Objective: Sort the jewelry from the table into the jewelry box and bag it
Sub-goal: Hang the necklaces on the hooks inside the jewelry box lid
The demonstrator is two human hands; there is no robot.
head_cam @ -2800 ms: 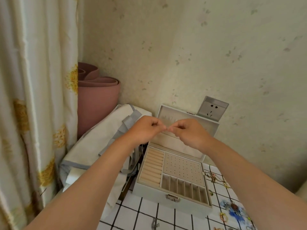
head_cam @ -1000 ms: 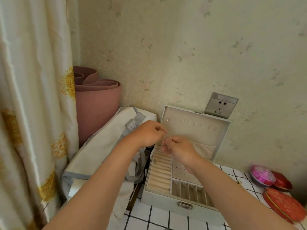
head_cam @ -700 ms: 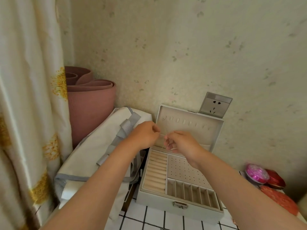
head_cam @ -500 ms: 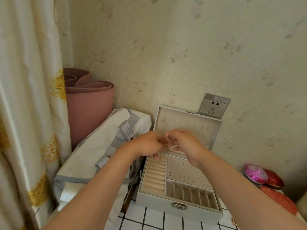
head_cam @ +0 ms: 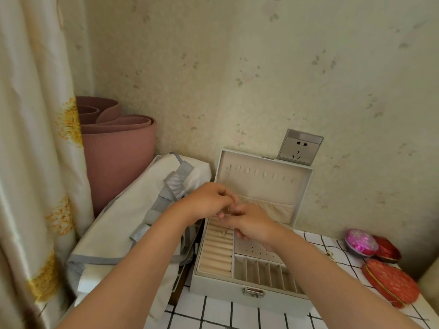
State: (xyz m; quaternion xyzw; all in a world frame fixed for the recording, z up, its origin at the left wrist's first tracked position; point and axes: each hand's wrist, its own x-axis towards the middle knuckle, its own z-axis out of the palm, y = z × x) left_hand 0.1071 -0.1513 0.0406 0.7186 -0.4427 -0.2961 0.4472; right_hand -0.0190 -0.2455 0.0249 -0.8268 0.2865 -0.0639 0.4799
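Head camera, close above jewelry box (head_cam: 221,289)

Both bare forearms reach forward and converge. The left hand (head_cam: 209,200) sits slightly higher than the right hand (head_cam: 253,222); their curled fingers (head_cam: 224,192) meet, pinching a thin chain (head_cam: 228,209) between them.

- Beige wallpapered wall (head_cam: 261,67), faint leaf print
- Grey square wall socket (head_cam: 299,148), low on it
- Cream curtain with yellow flowers (head_cam: 35,138), left
- Pink rolled foam mat (head_cam: 118,157) upright in corner
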